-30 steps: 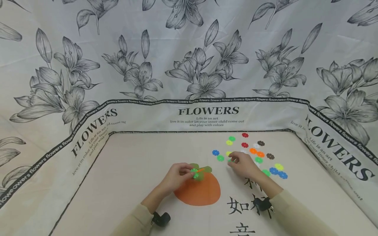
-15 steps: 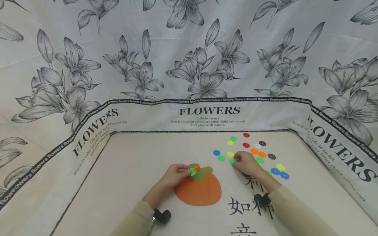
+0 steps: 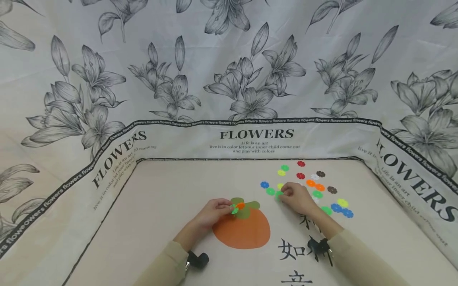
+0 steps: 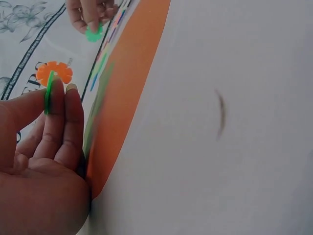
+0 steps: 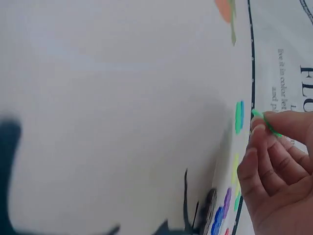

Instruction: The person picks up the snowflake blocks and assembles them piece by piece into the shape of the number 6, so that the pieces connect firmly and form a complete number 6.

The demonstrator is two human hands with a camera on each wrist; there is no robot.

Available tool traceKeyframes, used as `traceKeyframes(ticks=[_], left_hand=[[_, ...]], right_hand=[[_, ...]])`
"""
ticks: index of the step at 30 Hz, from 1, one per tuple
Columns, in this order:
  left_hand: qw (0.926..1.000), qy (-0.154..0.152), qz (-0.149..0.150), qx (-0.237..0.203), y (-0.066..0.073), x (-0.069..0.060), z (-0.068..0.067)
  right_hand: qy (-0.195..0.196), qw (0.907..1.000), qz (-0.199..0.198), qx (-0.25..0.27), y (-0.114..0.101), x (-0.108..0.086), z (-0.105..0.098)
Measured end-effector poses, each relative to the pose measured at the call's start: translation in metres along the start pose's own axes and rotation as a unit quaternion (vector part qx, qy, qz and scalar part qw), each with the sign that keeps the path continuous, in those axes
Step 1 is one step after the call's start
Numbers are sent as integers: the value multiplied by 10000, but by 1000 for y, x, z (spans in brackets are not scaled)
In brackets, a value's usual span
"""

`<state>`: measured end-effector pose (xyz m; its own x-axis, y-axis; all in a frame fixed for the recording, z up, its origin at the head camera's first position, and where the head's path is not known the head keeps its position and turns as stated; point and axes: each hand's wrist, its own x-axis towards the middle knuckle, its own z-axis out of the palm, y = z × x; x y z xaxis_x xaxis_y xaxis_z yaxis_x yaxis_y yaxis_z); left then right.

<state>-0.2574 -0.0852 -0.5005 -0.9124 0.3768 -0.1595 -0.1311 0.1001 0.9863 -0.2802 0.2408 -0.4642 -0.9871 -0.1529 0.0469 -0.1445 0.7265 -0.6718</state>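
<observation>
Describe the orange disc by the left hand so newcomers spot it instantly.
Find the large printed fruit on the table. In the head view, the left hand pinches a green disc over its leaves, and the orange disc sits against that green one. Two other orange discs lie on the table; this one is held up.

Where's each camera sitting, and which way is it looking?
Head: worn on the head, facing forward and down at the table; left grip, right grip, sleeves show.
Left wrist: worn there, facing the left grip and orange piece; both grips show.
Right wrist: worn there, facing the right grip's green piece; only that grip shows.
Shared by head and left wrist: the orange piece.
</observation>
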Motion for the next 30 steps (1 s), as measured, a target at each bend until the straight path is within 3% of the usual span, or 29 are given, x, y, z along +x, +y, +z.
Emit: traceKeyframes(ticks=[6,14,17,30], left_hand=[[9999,-23,6,104,0,-2,1],[9998,-44,61,162,1,-1,2],[9998,-29,66,194,1,-1,2],[9997,59,36,223,-1,-1,2]], right_hand=[[-530,9903,-63,1282,-18,-10,11],[-1379,9531,-139,2690,-42,-23,29],[-1501,9470,-115,2837,-48,-24,36],[-1581,9430,-176,2924,-58,-28,53]])
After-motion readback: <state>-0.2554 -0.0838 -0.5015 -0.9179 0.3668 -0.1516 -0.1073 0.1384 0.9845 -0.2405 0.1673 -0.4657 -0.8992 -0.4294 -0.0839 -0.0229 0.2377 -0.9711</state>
